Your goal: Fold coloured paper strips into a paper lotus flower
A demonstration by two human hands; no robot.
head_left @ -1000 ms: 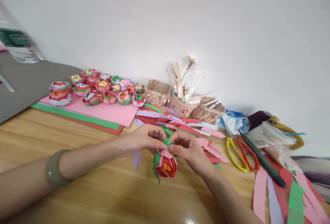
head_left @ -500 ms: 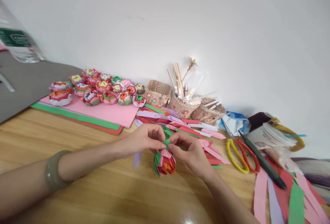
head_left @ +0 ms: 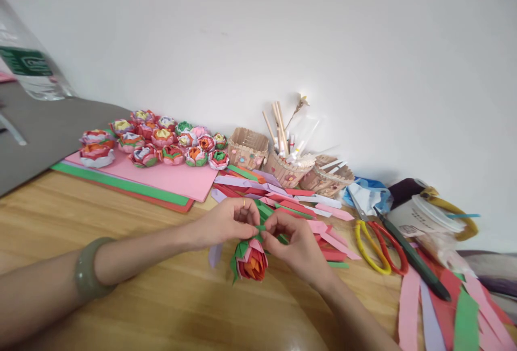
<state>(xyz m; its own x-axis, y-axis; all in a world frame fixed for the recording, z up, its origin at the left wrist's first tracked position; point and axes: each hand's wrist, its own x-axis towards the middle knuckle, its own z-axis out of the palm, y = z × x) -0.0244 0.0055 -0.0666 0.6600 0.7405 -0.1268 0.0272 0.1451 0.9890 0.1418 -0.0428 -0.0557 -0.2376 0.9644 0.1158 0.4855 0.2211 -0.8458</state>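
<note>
Pinching a green paper piece [head_left: 262,227] | left hand [head_left: 226,225] and right hand [head_left: 294,240]: thumbs and fingers closed on it | paper flower [head_left: 252,266] hangs just below the fingertips, seemingly to stay uncrushed | folded strips [head_left: 286,199] lie just beyond both hands, likely for easy reach
</note>
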